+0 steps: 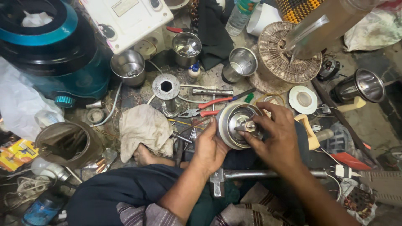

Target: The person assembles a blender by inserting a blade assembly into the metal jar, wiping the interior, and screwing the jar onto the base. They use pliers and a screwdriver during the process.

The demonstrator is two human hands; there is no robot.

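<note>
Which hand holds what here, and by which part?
Left hand grips the round steel mixer-jar base by its outer rim. Right hand pinches the small metal coupler at the base's centre with its fingertips.

A small-appliance repair workshop, worked from the floor (377,121): red-handled pliers (205,107), a hex socket tool (166,90), steel mixer jars (128,67), a bare motor winding (284,54), loose wires and a greasy rag (144,129) crowd the ground

Bare forearms, no sleeves — left hand (208,151), right hand (279,138) unadorned; dark navy trousers — bare foot.
</note>
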